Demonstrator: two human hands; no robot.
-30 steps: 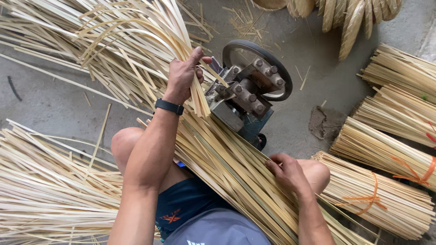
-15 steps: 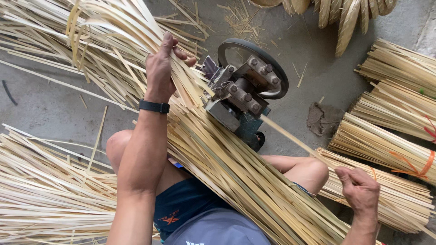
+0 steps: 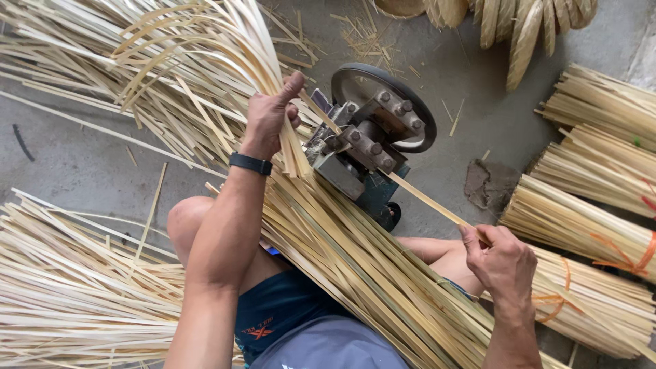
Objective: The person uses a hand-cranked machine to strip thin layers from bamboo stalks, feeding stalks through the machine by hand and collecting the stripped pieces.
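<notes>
My left hand (image 3: 270,116) grips a thick sheaf of pale bamboo strips (image 3: 342,253) that runs across my lap and fans out at the upper left. My right hand (image 3: 502,263) pinches a single bamboo strip (image 3: 424,198) that comes out of a small metal machine (image 3: 362,154) with bolted rollers and a black wheel (image 3: 386,92). The machine stands on the concrete floor just past my knees, to the right of my left hand. A black band sits on my left wrist.
Loose bamboo strips (image 3: 75,294) lie piled at the lower left. Tied bundles of thin bamboo sticks (image 3: 581,225) are stacked at the right, some bound with orange cord. Woven bamboo pieces (image 3: 519,20) lie at the top edge. Grey concrete floor (image 3: 75,171) shows between.
My right hand has pulled the single strip out of the machine toward the lower right. My left hand has stayed on the sheaf beside the machine.
</notes>
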